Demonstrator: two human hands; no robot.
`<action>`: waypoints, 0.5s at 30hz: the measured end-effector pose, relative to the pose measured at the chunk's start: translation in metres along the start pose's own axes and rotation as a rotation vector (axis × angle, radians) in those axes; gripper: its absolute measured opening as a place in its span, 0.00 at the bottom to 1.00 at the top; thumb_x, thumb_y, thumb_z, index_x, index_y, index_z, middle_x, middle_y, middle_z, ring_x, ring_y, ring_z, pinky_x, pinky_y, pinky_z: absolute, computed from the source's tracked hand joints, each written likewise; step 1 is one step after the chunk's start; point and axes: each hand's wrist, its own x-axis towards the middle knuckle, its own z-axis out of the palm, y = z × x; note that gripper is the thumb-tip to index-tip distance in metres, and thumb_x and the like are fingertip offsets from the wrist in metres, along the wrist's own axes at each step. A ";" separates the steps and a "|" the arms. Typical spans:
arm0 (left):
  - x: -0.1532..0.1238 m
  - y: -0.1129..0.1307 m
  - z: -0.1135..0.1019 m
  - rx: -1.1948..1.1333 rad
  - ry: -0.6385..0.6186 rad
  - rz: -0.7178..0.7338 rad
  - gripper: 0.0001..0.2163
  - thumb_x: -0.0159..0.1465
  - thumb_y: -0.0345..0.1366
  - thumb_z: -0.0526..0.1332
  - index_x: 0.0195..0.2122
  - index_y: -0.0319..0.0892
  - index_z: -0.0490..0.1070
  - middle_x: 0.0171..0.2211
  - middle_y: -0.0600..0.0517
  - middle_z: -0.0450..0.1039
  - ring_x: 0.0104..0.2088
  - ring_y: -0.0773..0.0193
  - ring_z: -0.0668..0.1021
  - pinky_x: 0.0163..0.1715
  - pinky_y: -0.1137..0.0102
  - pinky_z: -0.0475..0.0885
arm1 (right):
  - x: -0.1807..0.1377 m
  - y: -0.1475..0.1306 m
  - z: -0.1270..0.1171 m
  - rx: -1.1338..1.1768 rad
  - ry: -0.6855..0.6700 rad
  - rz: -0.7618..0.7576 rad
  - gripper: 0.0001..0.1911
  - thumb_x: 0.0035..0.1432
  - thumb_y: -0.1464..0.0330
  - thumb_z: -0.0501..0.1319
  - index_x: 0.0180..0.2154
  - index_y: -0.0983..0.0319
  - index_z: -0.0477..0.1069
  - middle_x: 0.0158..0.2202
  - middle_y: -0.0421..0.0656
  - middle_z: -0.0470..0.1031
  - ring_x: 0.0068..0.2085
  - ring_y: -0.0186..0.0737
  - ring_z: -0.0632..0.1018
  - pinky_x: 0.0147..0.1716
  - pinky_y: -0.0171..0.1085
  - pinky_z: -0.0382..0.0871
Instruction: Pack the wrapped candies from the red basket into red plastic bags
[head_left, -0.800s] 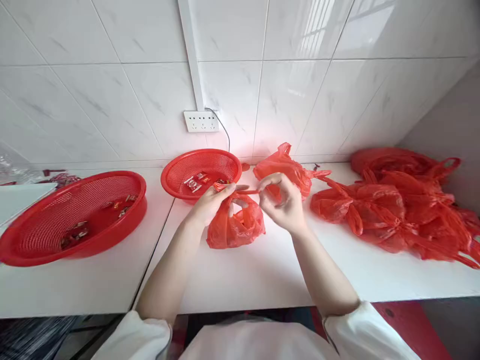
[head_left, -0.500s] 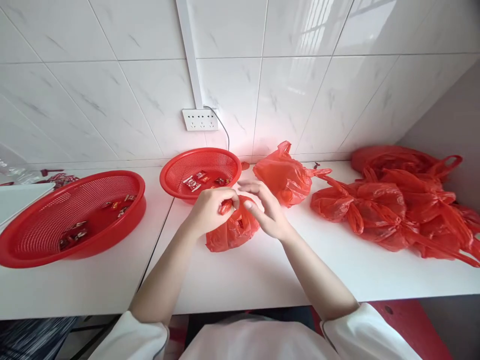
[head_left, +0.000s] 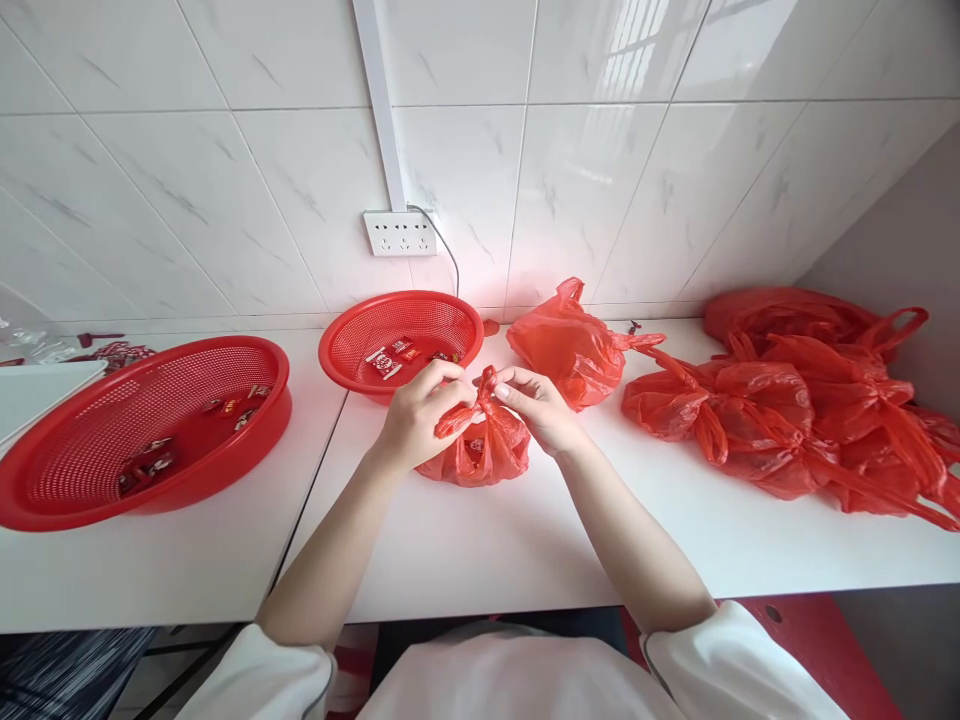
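A red plastic bag (head_left: 484,455) sits on the white table between my hands, its top gathered and twisted upward. My left hand (head_left: 424,412) is closed around one handle of the bag, which bulges from the fingers. On the other side my right hand (head_left: 541,405) pinches the bag's top with thumb and fingers. Something with printed wrapping shows faintly through the bag. Just behind, a round red basket (head_left: 345,350) holds several small wrapped sweets (head_left: 386,365).
A larger red basket (head_left: 255,440) with wrapped sweets stands on the left. Behind my right hand is another red bag (head_left: 570,345). Several tied red bags (head_left: 757,410) are heaped on the right. A power socket (head_left: 400,234) is on the tiled wall.
My right hand has closed from spread fingers to a pinch on the bag's top. The bag's neck now stands up, drawn together between both hands.
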 end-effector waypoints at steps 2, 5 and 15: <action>-0.001 0.000 0.001 -0.008 -0.014 0.001 0.03 0.59 0.31 0.65 0.31 0.43 0.71 0.35 0.52 0.68 0.34 0.67 0.75 0.34 0.70 0.73 | -0.001 -0.004 0.001 0.084 -0.024 0.052 0.04 0.54 0.66 0.64 0.33 0.59 0.73 0.39 0.41 0.76 0.39 0.39 0.76 0.45 0.41 0.69; -0.006 -0.005 0.001 -0.051 0.037 0.018 0.05 0.58 0.31 0.67 0.35 0.45 0.75 0.36 0.52 0.71 0.34 0.68 0.77 0.34 0.72 0.73 | -0.002 -0.009 0.001 0.225 -0.050 0.097 0.03 0.52 0.70 0.59 0.29 0.60 0.71 0.48 0.42 0.75 0.45 0.42 0.75 0.46 0.41 0.69; -0.029 -0.025 -0.027 0.087 -0.118 -0.101 0.11 0.60 0.35 0.65 0.24 0.42 0.65 0.22 0.56 0.66 0.23 0.70 0.67 0.24 0.73 0.62 | -0.014 -0.009 -0.038 0.082 0.116 0.200 0.26 0.59 0.50 0.52 0.21 0.60 0.72 0.51 0.45 0.75 0.57 0.49 0.68 0.57 0.45 0.58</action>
